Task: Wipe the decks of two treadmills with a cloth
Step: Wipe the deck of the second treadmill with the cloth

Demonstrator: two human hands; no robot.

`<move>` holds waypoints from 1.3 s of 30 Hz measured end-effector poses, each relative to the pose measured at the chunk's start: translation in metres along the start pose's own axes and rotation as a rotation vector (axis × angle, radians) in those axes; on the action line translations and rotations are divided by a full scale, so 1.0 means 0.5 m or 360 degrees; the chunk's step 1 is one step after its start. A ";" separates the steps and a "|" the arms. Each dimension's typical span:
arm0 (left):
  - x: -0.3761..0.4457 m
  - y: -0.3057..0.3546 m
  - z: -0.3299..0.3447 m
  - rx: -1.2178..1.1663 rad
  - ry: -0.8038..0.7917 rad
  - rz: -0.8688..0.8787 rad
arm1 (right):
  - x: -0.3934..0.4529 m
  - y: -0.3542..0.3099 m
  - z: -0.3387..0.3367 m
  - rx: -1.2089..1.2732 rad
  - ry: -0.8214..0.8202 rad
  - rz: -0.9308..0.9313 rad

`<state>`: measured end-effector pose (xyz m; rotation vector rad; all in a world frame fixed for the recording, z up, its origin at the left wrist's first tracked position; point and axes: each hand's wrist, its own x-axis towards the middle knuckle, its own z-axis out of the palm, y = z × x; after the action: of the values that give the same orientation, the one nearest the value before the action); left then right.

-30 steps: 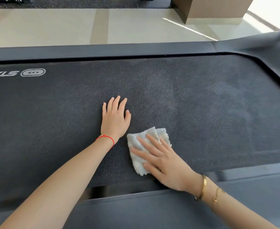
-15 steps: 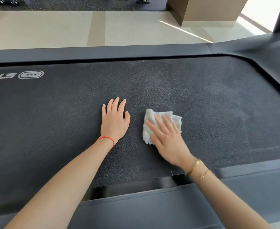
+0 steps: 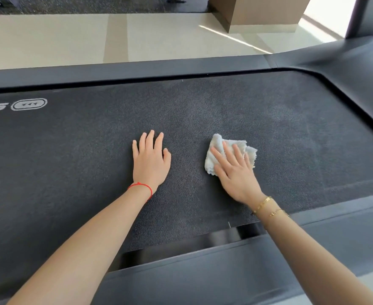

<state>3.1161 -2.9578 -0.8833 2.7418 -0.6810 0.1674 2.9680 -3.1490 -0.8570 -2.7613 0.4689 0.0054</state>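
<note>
Your right hand (image 3: 236, 172) has carried the crumpled white terry cloth (image 3: 229, 150) away from the near edge of the dark grey textured treadmill belt (image 3: 291, 133) and up toward the middle of it, drifting a little to your right over the last second. Your fingers are straight and spread, pressing the cloth flat against the belt rather than curling round it. Your left hand (image 3: 151, 160) has not shifted: it lies palm down on the belt, fingers straight and close together, well apart from the cloth, apparently bracing you.

That travel reads as one outward stroke of a wipe, so you are mid-pass on this deck. A paler, dusty-looking patch spreads across the belt ahead and to the right of the cloth, which suggests that stretch is not yet done.

The belt runs out of view on the left, where the white printed logo (image 3: 29, 104) is cut off, so you cannot judge how much of its length remains. The second treadmill is not identifiable here. The cloth's underside and any dirt it has picked up are hidden beneath your palm. At the near edge a dark gap (image 3: 181, 245) between the belt and the grey plastic side rail (image 3: 225, 271) shows something shiny, too blurred to name.
</note>
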 end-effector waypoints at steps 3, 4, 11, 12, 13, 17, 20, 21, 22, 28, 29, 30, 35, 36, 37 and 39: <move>0.002 0.006 -0.010 0.0013 -0.0062 0.0007 | -0.062 -0.022 0.006 -0.0011 -0.0094 -0.0255; 0.002 0.009 -0.016 0.0012 -0.0075 0.0024 | -0.093 -0.025 0.006 -0.0020 -0.0140 -0.0362; 0.006 0.079 -0.029 -0.0044 -0.0103 0.0171 | -0.180 0.011 -0.018 -0.0102 -0.0336 -0.0631; 0.009 0.092 -0.022 -0.0037 -0.0113 0.0169 | -0.170 0.030 -0.024 -0.0108 -0.0339 -0.0644; 0.013 0.106 -0.014 -0.0032 -0.0120 0.0153 | -0.156 0.053 -0.030 -0.0110 -0.0328 -0.0641; 0.029 0.154 0.025 -0.0054 -0.0118 0.0025 | -0.035 0.151 -0.063 -0.0078 -0.0212 -0.0440; 0.043 0.180 0.042 -0.0036 -0.0086 -0.0063 | 0.079 0.181 -0.085 -0.0009 -0.0159 -0.0214; 0.048 0.188 0.045 -0.0042 -0.0075 -0.0104 | 0.104 0.182 -0.085 -0.0022 -0.0145 -0.0172; 0.053 0.195 0.048 -0.0055 -0.0070 -0.0151 | 0.118 0.181 -0.082 -0.0033 -0.0133 -0.0160; 0.051 0.220 0.069 0.0032 -0.0043 -0.0311 | 0.030 0.202 -0.064 -0.0101 -0.0229 -0.0889; 0.050 0.218 0.069 0.0039 -0.0038 -0.0313 | 0.018 0.212 -0.065 -0.0094 -0.0280 -0.0995; 0.051 0.218 0.069 0.0046 -0.0033 -0.0316 | 0.019 0.226 -0.072 -0.0090 -0.0333 -0.1069; 0.053 0.235 0.060 0.0112 -0.0024 -0.0346 | 0.159 0.279 -0.130 -0.0073 -0.0318 -0.0687; 0.053 0.238 0.058 0.0125 -0.0039 -0.0353 | 0.186 0.278 -0.137 -0.0064 -0.0301 -0.0537; 0.053 0.239 0.057 0.0134 -0.0054 -0.0355 | 0.202 0.273 -0.138 -0.0057 -0.0280 -0.0426; 0.054 0.240 0.055 0.0146 -0.0072 -0.0368 | 0.196 0.256 -0.126 -0.0053 -0.0247 -0.0372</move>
<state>3.0840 -3.0793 -0.8719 2.8935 -0.3711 0.0863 3.0165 -3.3148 -0.8456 -2.8036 0.1058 0.1709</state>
